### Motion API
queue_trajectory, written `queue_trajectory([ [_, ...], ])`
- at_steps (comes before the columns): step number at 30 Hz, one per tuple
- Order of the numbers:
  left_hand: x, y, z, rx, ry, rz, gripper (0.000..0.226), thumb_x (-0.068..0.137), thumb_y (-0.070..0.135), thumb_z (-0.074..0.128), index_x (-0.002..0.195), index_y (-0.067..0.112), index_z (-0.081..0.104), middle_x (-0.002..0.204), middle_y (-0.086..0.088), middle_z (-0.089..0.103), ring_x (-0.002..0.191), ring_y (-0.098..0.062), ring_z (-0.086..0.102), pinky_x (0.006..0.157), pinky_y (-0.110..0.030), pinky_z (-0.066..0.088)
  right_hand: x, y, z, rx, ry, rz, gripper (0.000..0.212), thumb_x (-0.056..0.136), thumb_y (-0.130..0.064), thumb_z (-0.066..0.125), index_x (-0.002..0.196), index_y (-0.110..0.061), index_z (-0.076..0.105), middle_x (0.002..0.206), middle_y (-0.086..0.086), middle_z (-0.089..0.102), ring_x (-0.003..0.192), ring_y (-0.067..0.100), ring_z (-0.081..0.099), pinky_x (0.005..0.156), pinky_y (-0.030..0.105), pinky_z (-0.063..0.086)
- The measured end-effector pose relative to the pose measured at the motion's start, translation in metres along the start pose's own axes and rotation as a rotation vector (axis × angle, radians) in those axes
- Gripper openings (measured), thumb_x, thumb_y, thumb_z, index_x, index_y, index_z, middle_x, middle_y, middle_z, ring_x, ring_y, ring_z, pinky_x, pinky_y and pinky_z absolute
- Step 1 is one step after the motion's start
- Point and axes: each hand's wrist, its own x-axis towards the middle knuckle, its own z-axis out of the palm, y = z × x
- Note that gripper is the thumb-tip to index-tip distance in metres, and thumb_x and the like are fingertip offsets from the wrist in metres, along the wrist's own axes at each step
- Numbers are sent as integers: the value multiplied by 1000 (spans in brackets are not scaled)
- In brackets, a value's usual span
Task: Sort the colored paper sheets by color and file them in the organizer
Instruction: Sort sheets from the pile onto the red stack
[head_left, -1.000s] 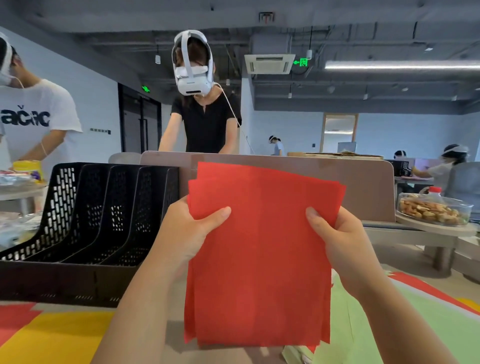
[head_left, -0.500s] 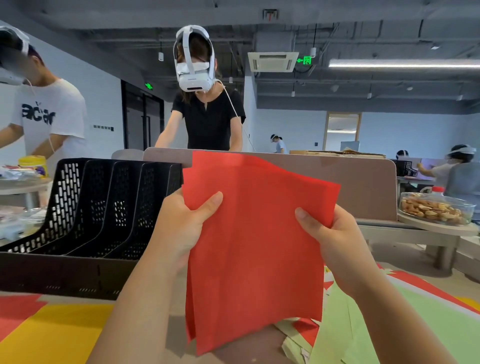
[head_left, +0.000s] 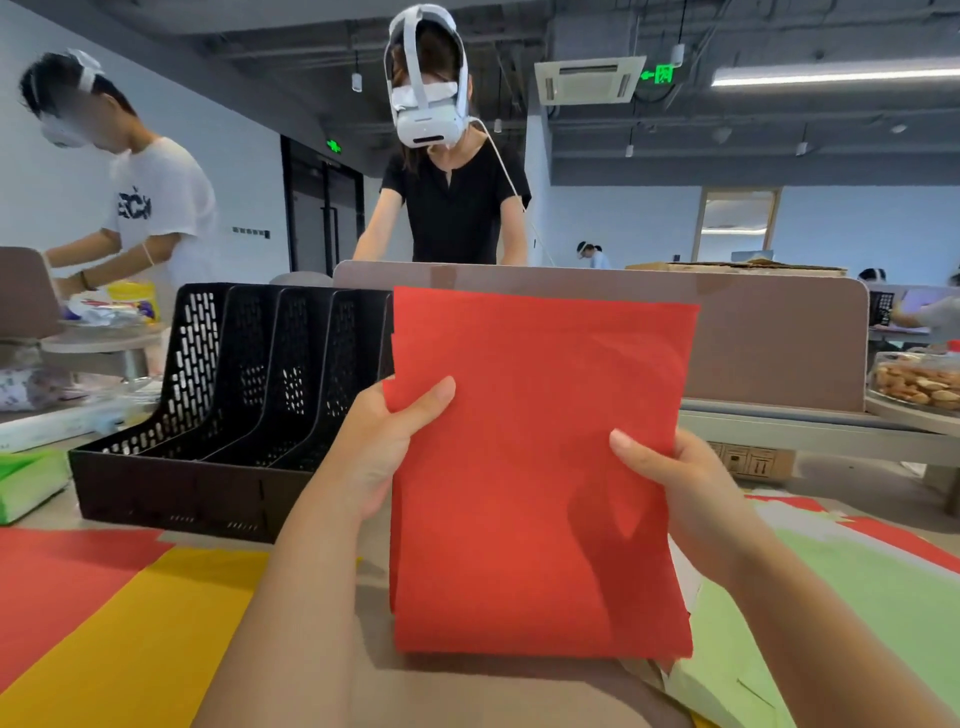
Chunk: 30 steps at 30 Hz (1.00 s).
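Stack of red paper sheets (head_left: 540, 467) was held upright mid-view over the table (head_left: 374, 597), front face to the camera, edges roughly squared; couldn't tell whether its bottom edge touched the tabletop. Left hand (head_left: 379, 462) gripped the stack's left edge approx. a third of the way down, w/ its thumb (head_left: 426, 402) flat across the front pointing up-right and the other fingers hidden behind the paper. Right hand (head_left: 691, 499) gripped the right edge a bit lower, thumb (head_left: 639, 449) on the front pointing up-left, fingers behind and out of sight. Both forearms were bare and rose from the bottom of view. In view the stack's upper-left corner overlapped the right end of the black mesh file organizer (head_left: 228, 415), which stood on the table to the left w/ its upright slots facing the camera. Near left, a yellow sheet (head_left: 130, 634) lay flat w/ a red sheet (head_left: 57, 577) beside it. Right of the stack lay pale green sheets (head_left: 857, 613). Behind stood a brown divider panel (head_left: 769, 343), then a person in a black top (head_left: 457, 213) w/ a white headset, a person in a white T-shirt (head_left: 156, 208) at left, and a clear container of snacks (head_left: 919, 382) far right.
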Motion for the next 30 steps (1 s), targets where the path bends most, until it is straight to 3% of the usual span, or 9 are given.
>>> queue_trajectory([
  [3,4,-5,3,25,59,-17,9,84,20,69,92,19,69,84,2,76,77,-15,72,67,-30,58,2,9,3,-143,46,29,13,83,-10,65,94,-6,69,91,14,73,75,23,69,66,32,53],
  [5,5,-2,7,13,82,16,6,84,21,70,90,19,69,84,2,76,77,-15,72,66,-31,60,4,8,5,-202,103,15,7,87,-9,63,90,-8,70,85,13,72,71,26,68,64,41,55],
  [7,6,6,12,5,87,54,7,83,25,70,88,20,69,83,5,76,77,-13,73,66,-29,60,5,2,7,-260,167,-35,8,88,-11,62,88,-10,70,86,13,73,78,31,70,74,53,56],
  [9,5,12,12,11,46,89,17,77,34,71,89,22,69,84,6,76,77,-11,72,65,-29,59,4,-8,8,-306,214,-107,9,89,-11,62,86,-10,71,88,12,74,85,33,70,79,55,55],
  [13,2,14,2,179,-171,68,36,68,29,74,102,18,69,96,-1,75,86,-18,72,71,-31,58,-1,-29,11,-211,336,-246,15,91,-13,59,79,-13,68,72,-4,72,68,14,68,65,35,57],
  [17,6,7,0,206,36,130,10,78,18,75,88,16,73,86,-5,76,79,-23,73,73,-38,59,-8,-46,18,-56,201,-248,14,92,-22,56,92,-15,69,88,0,75,77,16,71,66,33,59],
  [20,10,6,2,82,142,130,12,81,23,73,89,15,72,86,-5,76,78,-22,73,68,-37,59,-12,-44,20,-112,102,-169,11,89,-17,59,93,-17,69,86,0,76,73,14,71,61,27,59],
  [26,11,3,2,98,117,140,10,87,23,68,95,18,71,94,-7,75,88,-29,71,80,-51,57,-10,-29,22,-326,149,-188,18,92,-26,55,77,-30,65,69,-18,72,66,3,69,53,18,54],
  [30,14,-3,2,191,90,195,9,89,27,65,96,24,70,96,-6,74,90,-29,70,84,-55,54,-8,-25,22,-350,157,-188,16,91,-28,56,77,-30,64,68,-19,71,65,4,69,55,19,55],
])
